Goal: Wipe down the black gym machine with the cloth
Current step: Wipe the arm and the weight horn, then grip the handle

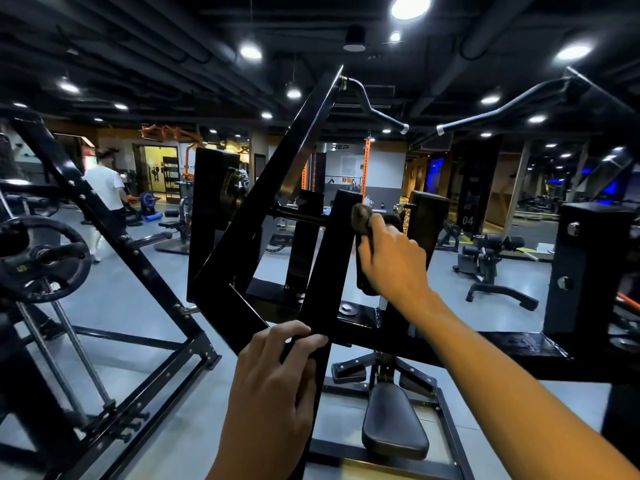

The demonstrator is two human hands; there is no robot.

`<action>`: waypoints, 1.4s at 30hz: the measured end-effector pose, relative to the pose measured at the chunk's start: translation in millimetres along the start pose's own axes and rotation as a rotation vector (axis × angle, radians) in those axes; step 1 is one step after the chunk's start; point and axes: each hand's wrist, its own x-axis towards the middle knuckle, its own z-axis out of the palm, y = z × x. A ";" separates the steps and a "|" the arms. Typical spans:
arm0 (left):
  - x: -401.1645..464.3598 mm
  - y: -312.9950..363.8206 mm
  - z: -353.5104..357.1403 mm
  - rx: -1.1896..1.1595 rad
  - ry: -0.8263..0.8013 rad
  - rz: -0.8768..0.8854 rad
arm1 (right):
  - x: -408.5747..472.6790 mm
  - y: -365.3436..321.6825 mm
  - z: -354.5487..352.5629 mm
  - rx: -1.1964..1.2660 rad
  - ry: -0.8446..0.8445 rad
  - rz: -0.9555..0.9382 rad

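Head view looks down past your two bare arms at the black steel-framed gym machine (325, 258), whose slanted beams cross just in front of you. Your left hand (277, 372) grips the lower part of one slanted black beam, fingers curled over its upper face and thumb lying along the edge. Your right hand (391, 258) is reached further forward and higher, clenched around the dark brown crumpled cloth (362, 216); the cloth bunches out above your fingers and presses against the right side of the upright black post near the horizontal axle. Below your right forearm sits the machine's black padded seat (393, 420), inside the base frame on the grey floor. Two curved black handle bars (381, 105) reach overhead toward each other with a gap between their ends. To your left, a black round weight plate (45, 258) hangs on a neighbouring rack. Further back on the left, a person in a white shirt (104, 188) stands among other equipment
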 end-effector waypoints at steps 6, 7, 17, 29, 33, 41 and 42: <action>-0.1 1.0 -0.3 -0.004 0.002 -0.009 | 66.0 0.4 -7.6 0.026 -0.026 0.111; -0.2 0.3 -0.1 -0.003 0.003 -0.005 | 61.3 -0.6 -8.1 0.050 -0.022 0.110; 1.4 -0.8 3.0 -0.016 0.066 0.016 | 24.8 17.4 -62.0 0.268 -0.113 -0.054; 0.6 -4.9 6.6 -0.055 0.100 0.057 | 124.9 -22.0 -31.0 -0.136 -0.172 -0.088; 1.7 -4.6 4.4 -0.056 0.076 0.043 | 151.1 -66.8 -25.2 0.001 -0.160 -0.329; -0.9 -10.3 3.5 -0.030 0.045 0.073 | 166.4 -126.5 25.6 -0.160 -0.201 -0.319; -0.9 -11.1 4.5 -0.031 0.060 0.078 | 155.2 -131.0 21.1 -0.159 -0.219 -0.405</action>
